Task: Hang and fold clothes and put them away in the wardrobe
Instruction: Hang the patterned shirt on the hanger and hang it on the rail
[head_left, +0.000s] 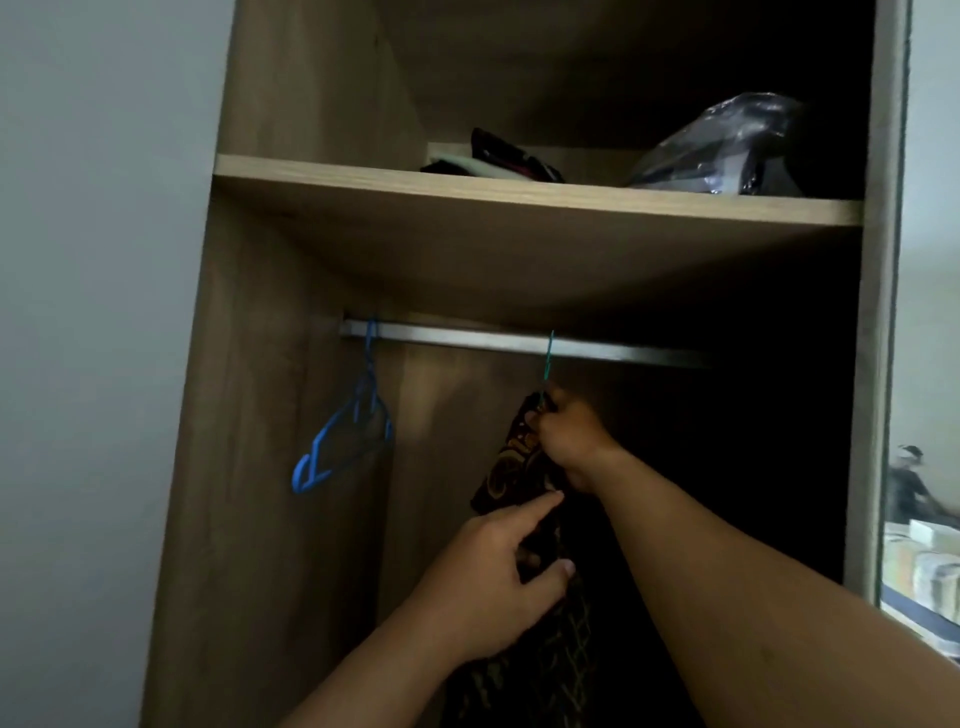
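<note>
Head view: the right hand (569, 441) is raised inside the wardrobe (249, 415), its fingers curled round the top of a dark patterned garment (519, 462) where it meets the neck of a green hanger (546, 364). That hanger's hook sits over the metal rail (467, 340) straight above the right fingers. The garment hangs down from those fingers (dark cloth with a gold-brown print), and lower down the left hand (493, 577) takes hold of it: thumb and fingers are bent round a fold of the cloth, with the forefinger stretched out along the fabric just under the right hand. Well to the left of both hands, some bare blue hangers (340, 441) dangle from the rail's near end. On the shelf (519, 205) above the fingers lie a small heap of folded things (498, 161) and, further right, a clear plastic bag (727, 150).
</note>
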